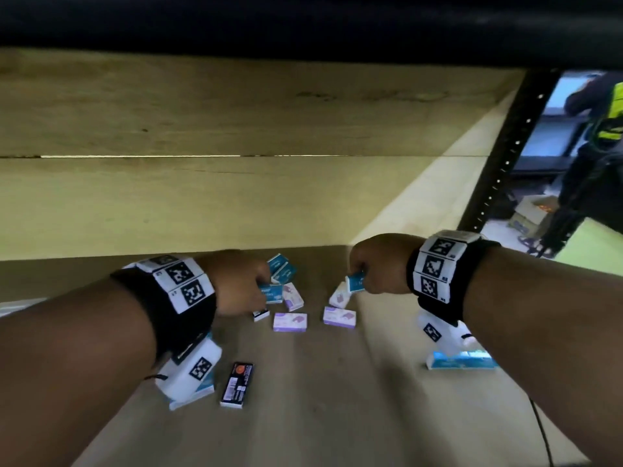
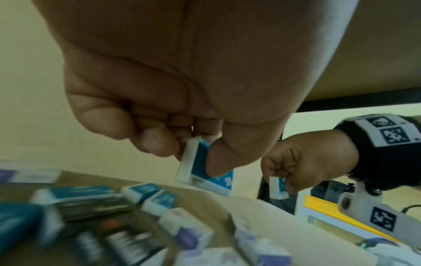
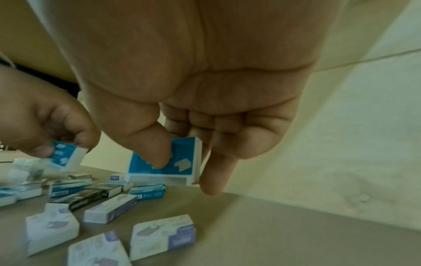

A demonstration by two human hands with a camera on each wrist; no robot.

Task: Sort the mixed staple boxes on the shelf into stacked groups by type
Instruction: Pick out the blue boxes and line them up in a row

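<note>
Small staple boxes lie mixed on the wooden shelf (image 1: 337, 399). My left hand (image 1: 242, 281) pinches a blue-and-white box (image 2: 205, 172) between thumb and fingers, lifted above the pile. My right hand (image 1: 377, 264) pinches another blue-and-white box (image 3: 168, 162) the same way, also off the shelf (image 3: 273, 225). Several lilac-and-white boxes (image 1: 290, 322) lie flat between and below the hands, and show again in the right wrist view (image 3: 163, 235). More blue boxes (image 1: 281, 267) sit behind the left hand. A black box (image 1: 237, 384) lies nearer to me.
A blue-and-white box (image 1: 462, 360) lies on the shelf under my right wrist, another under my left wrist (image 1: 192, 396). The upper shelf board (image 1: 236, 112) hangs low overhead. A black perforated upright (image 1: 505, 156) stands at the right, with a person in a yellow vest (image 1: 606, 123) beyond.
</note>
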